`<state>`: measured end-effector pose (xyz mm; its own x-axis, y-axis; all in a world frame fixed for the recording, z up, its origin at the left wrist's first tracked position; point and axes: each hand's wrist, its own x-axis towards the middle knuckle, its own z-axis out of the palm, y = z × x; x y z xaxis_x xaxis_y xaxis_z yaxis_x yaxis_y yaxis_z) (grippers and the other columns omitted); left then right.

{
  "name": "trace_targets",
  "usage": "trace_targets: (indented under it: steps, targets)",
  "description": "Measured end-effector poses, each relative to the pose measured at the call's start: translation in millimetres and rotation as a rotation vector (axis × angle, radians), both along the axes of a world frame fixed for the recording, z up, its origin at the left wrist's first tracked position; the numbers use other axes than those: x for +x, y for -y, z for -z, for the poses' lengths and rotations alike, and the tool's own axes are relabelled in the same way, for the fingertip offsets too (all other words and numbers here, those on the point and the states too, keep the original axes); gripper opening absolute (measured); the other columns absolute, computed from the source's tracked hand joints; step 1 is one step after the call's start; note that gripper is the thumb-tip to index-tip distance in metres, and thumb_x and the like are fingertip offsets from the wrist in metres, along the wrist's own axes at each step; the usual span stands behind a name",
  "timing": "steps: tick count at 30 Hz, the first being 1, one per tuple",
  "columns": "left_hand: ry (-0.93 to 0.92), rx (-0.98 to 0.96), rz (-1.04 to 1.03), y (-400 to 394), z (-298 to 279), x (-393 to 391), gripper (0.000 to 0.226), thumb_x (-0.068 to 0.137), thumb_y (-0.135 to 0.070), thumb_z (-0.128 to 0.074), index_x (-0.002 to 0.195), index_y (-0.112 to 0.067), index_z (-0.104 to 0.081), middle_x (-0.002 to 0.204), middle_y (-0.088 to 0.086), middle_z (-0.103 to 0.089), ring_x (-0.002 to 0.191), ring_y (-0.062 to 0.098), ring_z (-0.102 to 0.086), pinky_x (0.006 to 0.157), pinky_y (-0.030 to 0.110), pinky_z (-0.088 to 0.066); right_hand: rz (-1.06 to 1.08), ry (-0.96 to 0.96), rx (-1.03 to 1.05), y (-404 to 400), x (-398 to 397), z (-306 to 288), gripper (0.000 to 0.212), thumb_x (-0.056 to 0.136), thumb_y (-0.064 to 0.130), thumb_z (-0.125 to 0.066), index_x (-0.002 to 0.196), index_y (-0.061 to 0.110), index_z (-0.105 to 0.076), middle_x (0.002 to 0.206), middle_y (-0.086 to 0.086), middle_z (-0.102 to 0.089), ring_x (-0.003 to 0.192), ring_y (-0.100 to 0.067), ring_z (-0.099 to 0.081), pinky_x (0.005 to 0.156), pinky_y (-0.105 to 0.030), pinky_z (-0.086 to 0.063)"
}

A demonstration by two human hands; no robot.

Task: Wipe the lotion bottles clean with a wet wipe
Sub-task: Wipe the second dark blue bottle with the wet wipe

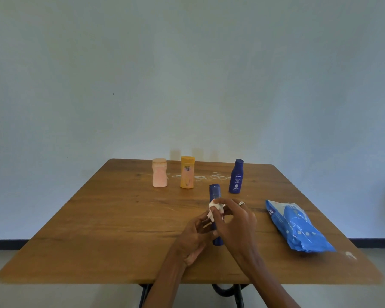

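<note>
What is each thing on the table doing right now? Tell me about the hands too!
Held blue bottle: lifted, gripped by both hands, being wiped.
Wet wipe: crumpled, pressed on that bottle.
Left hand: grips the bottle's lower part.
Right hand: pinches the wipe.
Pink bottle: upright, capped.
Yellow bottle: upright, capped.
Standing blue bottle: upright, capped.
Wipes pack: lying flat.
Table: white smears near the bottles.

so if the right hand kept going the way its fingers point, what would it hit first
The right hand points left and a little away, its fingers pressing a white wet wipe against the dark blue bottle gripped by the left hand. It would meet that bottle first; beyond looks like bare table, though depth is unclear.
</note>
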<state>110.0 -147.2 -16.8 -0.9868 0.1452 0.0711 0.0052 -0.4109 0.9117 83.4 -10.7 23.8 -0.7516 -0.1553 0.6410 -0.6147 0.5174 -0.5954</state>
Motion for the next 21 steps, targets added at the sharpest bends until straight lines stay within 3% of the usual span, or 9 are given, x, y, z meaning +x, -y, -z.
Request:
trace_targets:
  steps: [5,9,13,18,21]
  targets:
    - [0.018,-0.044,-0.001,-4.0,-6.0,2.8,0.062,0.075,0.006,-0.074,0.132,-0.012,-0.058,0.131,0.009,-0.063,0.123,0.027,-0.058,0.105,0.047,-0.046,0.042,-0.016,-0.010,0.5,-11.9,-16.6,0.022,0.083,0.027,-0.073,0.103,0.021,-0.068,0.090,0.006,-0.066,0.079,-0.004,-0.060,0.065,-0.013,-0.045]
    - [0.023,-0.031,-0.030,-2.3,-3.9,1.1,0.060,0.077,0.008,-0.073,0.132,-0.009,-0.058,0.135,0.012,-0.060,0.124,0.030,-0.057,0.106,0.050,-0.045,0.049,0.019,0.057,4.4,-9.7,-16.7,0.021,0.084,0.029,-0.071,0.105,0.025,-0.069,0.091,0.009,-0.065,0.076,0.001,-0.055,0.061,-0.007,-0.038]
    - [0.009,0.009,-0.058,-2.0,-5.8,2.6,0.050,0.080,0.007,-0.067,0.128,-0.008,-0.062,0.129,0.012,-0.064,0.123,0.029,-0.058,0.100,0.042,-0.049,-0.017,-0.004,0.098,2.2,3.7,-5.9,0.018,0.082,0.022,-0.072,0.100,0.025,-0.070,0.091,0.013,-0.060,0.074,0.011,-0.051,0.063,-0.001,-0.040]
    - [0.000,-0.036,-0.035,-2.6,-2.2,-0.3,0.057,0.080,0.005,-0.072,0.133,-0.012,-0.059,0.136,0.011,-0.059,0.129,0.030,-0.052,0.108,0.050,-0.042,0.012,-0.002,0.079,2.3,-10.2,-16.5,0.019,0.084,0.027,-0.070,0.103,0.026,-0.069,0.094,0.012,-0.063,0.079,0.001,-0.056,0.065,-0.011,-0.045]
    - [-0.005,-0.033,-0.016,-3.3,-2.2,1.2,0.062,0.078,0.003,-0.074,0.135,-0.013,-0.056,0.136,0.012,-0.059,0.128,0.030,-0.054,0.110,0.049,-0.041,0.032,-0.014,0.027,3.7,-20.6,-31.1,0.020,0.084,0.025,-0.071,0.104,0.024,-0.070,0.095,0.018,-0.060,0.080,0.004,-0.054,0.062,-0.005,-0.037]
